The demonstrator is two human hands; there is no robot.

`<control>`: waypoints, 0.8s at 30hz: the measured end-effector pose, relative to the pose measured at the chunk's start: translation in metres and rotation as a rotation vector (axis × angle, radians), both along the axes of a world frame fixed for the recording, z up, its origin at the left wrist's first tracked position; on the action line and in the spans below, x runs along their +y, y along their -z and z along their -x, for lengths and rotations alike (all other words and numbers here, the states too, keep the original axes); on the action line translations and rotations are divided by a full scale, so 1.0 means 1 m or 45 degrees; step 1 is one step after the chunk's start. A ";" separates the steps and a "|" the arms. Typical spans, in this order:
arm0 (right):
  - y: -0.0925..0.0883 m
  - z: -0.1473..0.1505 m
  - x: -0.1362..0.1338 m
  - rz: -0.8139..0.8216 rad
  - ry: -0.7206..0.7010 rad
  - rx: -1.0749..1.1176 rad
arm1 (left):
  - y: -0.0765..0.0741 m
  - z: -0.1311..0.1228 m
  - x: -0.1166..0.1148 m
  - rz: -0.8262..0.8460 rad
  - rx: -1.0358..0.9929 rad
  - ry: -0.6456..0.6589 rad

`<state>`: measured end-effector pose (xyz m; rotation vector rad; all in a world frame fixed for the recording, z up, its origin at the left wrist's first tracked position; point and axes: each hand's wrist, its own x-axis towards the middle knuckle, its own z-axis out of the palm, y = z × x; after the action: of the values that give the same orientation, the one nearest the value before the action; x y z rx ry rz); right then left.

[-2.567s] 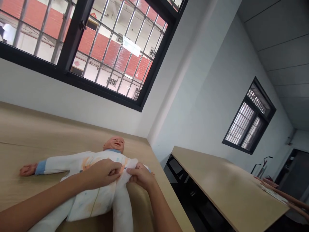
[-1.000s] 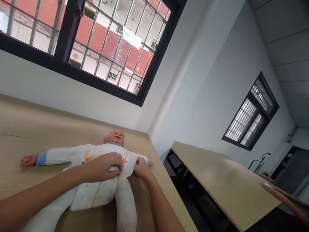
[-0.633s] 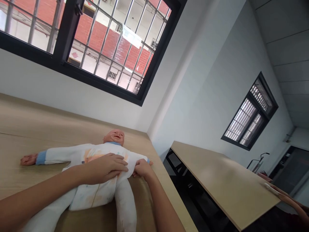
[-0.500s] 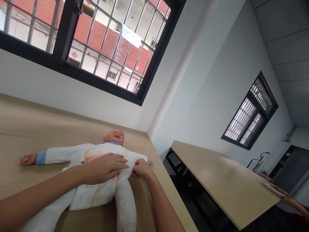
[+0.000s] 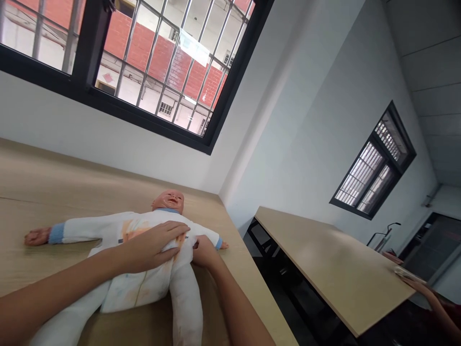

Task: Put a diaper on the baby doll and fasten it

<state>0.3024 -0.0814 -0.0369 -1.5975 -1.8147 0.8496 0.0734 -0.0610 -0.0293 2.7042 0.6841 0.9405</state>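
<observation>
A baby doll (image 5: 168, 201) lies on its back on the table, arms spread, in a white jacket (image 5: 139, 288) with blue cuffs and orange patterns, and white trousers (image 5: 187, 300). Across the doll's chest rests my left hand (image 5: 158, 246), palm down and flat, its fingers extended toward the right. My right hand (image 5: 206, 252) is at the jacket's side, below the doll's outstretched arm. Its fingers are curled closed on the jacket's side edge; the fingertips are partly hidden.
The doll's table (image 5: 90, 185) stands against the wall beneath a barred window (image 5: 162, 67). Across a gap on the right is a second table (image 5: 324, 264). At its far right end another person's arm (image 5: 421, 290) rests near a pale flat item (image 5: 406, 275).
My right hand has shifted slightly left and up along the jacket's side, fingers still curled. My left hand slid slightly, remaining flat on the chest. The view has tilted a little.
</observation>
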 end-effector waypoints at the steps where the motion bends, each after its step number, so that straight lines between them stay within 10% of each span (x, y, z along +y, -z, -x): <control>1: 0.000 -0.002 0.001 0.030 -0.005 0.037 | 0.001 0.000 0.001 0.012 -0.012 -0.017; 11: 0.002 -0.027 0.009 0.359 -0.092 0.328 | 0.004 0.004 0.000 0.087 -0.042 -0.064; 24: 0.015 -0.002 0.014 0.200 0.035 0.322 | 0.004 0.001 -0.004 0.048 -0.055 -0.067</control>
<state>0.3044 -0.0677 -0.0521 -1.5270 -1.5784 1.1493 0.0727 -0.0647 -0.0335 2.6370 0.7597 0.9849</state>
